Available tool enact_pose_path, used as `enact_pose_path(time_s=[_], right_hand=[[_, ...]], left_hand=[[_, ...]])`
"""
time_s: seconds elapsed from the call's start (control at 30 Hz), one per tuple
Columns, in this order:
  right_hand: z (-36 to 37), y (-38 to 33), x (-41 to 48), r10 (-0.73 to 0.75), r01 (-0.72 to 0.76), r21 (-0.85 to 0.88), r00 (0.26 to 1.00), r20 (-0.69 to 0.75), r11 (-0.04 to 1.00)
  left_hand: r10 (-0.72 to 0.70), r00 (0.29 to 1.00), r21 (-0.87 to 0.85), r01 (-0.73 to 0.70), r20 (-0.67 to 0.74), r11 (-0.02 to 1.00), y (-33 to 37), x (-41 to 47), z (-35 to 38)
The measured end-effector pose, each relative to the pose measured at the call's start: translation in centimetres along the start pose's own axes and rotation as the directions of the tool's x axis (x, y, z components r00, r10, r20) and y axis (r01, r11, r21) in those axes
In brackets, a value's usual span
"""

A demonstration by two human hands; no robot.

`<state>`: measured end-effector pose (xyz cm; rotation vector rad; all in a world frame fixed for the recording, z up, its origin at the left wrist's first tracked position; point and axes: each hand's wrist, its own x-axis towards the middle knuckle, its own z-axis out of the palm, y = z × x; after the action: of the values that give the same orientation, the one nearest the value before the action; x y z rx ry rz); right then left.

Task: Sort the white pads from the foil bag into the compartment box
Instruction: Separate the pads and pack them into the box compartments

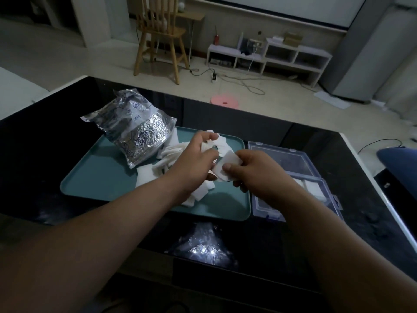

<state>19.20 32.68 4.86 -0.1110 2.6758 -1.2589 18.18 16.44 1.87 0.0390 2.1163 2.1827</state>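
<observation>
A crumpled silver foil bag (135,127) lies on the left part of a teal tray (94,179). Several white pads (158,168) are spilled out of it across the tray's middle. My left hand (194,163) is over this pile with its fingers curled around a few white pads. My right hand (252,170) pinches a small stack of white pads (228,164) between thumb and fingers, just right of the left hand. A clear compartment box (293,177) stands open right of the tray, with white pads (313,187) in one compartment.
The tray and box sit on a dark glossy table (45,154) with a white edge on the right. Beyond the table are a wooden chair (160,35), a pink stool (225,101), low white shelves (270,57) and cables on the floor.
</observation>
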Motion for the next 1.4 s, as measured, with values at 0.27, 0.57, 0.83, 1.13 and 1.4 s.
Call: enact_pose_path(time_s=[0.27,0.57,0.83,1.13,1.4], right_hand=[[-0.2,0.1,0.2,0.036,-0.036,-0.107,0.999,-0.002,0.994],[-0.3,0.0,0.0,0.118,-0.117,-0.046,0.992,0.032,0.992],[-0.4,0.2,0.0,0.120,-0.115,-0.080,0.991,0.052,0.990],[-1.4,0.4,-0.1,0.144,-0.209,0.224,0.951,0.274,0.952],[-1.6,0.2,-0.3,0.140,-0.220,0.269,0.947,0.289,0.938]], left_hand=[[0.017,0.963,0.206,-0.074,0.267,0.976,-0.6,-1.0,-0.4],[-0.067,0.950,0.022,0.063,0.304,0.998,-0.6,-1.1,-1.0],[-0.084,0.956,-0.052,0.102,0.283,0.993,-0.9,-1.3,-0.9],[-0.081,0.914,0.011,0.083,0.398,0.996,-0.4,-1.7,-1.2],[-0.098,0.966,0.002,0.100,0.241,0.995,-0.5,-1.5,-1.2]])
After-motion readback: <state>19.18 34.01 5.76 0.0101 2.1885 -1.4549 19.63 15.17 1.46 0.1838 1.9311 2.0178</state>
